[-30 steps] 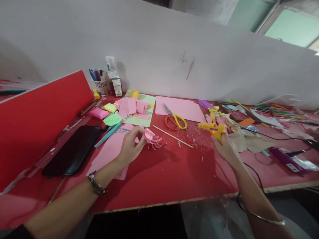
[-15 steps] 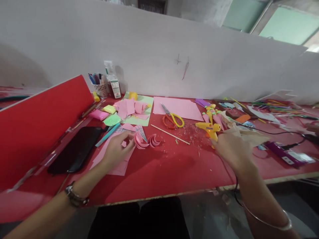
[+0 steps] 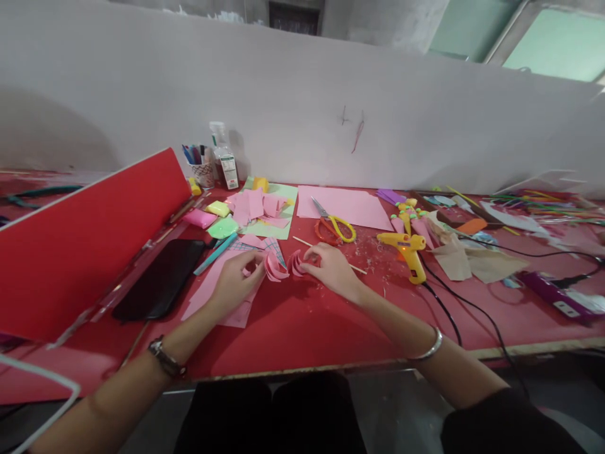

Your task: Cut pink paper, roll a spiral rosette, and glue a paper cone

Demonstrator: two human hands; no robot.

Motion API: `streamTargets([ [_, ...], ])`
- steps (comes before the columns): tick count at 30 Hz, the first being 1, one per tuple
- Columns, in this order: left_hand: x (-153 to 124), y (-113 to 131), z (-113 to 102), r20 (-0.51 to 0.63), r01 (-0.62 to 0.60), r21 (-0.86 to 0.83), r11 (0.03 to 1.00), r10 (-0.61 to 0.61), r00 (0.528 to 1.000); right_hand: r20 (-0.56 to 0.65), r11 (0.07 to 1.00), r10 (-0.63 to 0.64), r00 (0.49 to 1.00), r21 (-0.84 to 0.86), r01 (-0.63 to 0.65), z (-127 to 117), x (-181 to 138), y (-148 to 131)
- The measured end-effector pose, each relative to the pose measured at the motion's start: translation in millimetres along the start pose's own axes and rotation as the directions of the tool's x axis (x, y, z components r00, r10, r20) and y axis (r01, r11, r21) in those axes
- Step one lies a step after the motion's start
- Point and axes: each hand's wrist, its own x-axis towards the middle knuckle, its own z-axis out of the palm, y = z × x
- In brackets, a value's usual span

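My left hand pinches a curled pink paper piece made of several curved strips. A second curled pink paper piece lies just to its right, and my right hand has thumb and fingers closed on its right edge. A thin wooden stick passes partly behind my right hand. Beyond that hand rest the scissors with red and yellow handles. To the right, a yellow glue gun stands on the table with its small light glowing orange. Pink paper sheets lie under my left hand.
A black phone and a leaning red board are at left. Behind them stand a pen cup and a glass bottle. At right lie a purple power strip, black cables and small carrot-like crafts.
My right hand has let go of the glue gun and moved left to the second pink paper curl. My left hand still holds its curl.
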Motion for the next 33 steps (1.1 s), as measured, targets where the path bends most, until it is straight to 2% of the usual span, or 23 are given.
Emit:
streamTargets([
  [5, 1, -1, 2, 0.010, -0.009, 0.001, 1.000, 0.009, 1.000, 0.030, 0.996, -0.065, 0.997, 0.070, 0.063, -1, 0, 1],
  [13, 4, -2, 2, 0.047, -0.009, 0.062, 0.998, 0.006, 0.999, 0.125, 0.954, -0.096, 0.988, 0.296, 0.055, -16, -1, 15],
  [17, 7, -5, 7, 0.077, -0.058, 0.139, 0.989, 0.048, 0.996, 0.126, 0.944, -0.177, 0.976, 0.304, 0.132, -19, -2, 21],
  [21, 13, -7, 14, 0.145, -0.076, 0.209, 0.975, 0.046, 0.988, 0.176, 0.924, -0.266, 0.948, 0.326, 0.199, -18, -3, 24],
  [27, 21, -12, 21, 0.166, -0.146, 0.215, 0.966, 0.112, 0.980, 0.176, 0.886, -0.375, 0.910, 0.358, 0.296, -19, -4, 27],
  [33, 20, -12, 23, 0.220, -0.106, 0.170, 0.980, 0.067, 0.973, 0.225, 0.886, -0.369, 0.902, 0.378, 0.268, -19, -6, 22],
])
